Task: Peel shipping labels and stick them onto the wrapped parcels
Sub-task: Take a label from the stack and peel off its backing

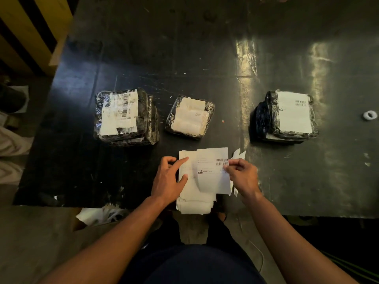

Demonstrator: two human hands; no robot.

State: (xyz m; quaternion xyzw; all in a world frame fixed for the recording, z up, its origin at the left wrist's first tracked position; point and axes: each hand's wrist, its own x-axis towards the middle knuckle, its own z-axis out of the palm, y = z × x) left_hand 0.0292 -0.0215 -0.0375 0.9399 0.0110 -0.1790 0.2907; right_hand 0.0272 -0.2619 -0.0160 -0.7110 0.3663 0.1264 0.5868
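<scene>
Flanking 3 labelled parcels (pixel 189 117), a white ring (pixel 370 115) lies far right.

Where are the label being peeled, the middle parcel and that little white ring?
barcode label (pixel 213 171): head view, on its printed face.
middle parcel (pixel 189 117): head view, on its pale top.
white ring (pixel 370 115): head view, on its rim, right side of table.

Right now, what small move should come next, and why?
Probably keep pulling the label off its backing stack: the right hand pinches its barcode edge, the left hand presses the stack down, and it looks only partly lifted.
</scene>
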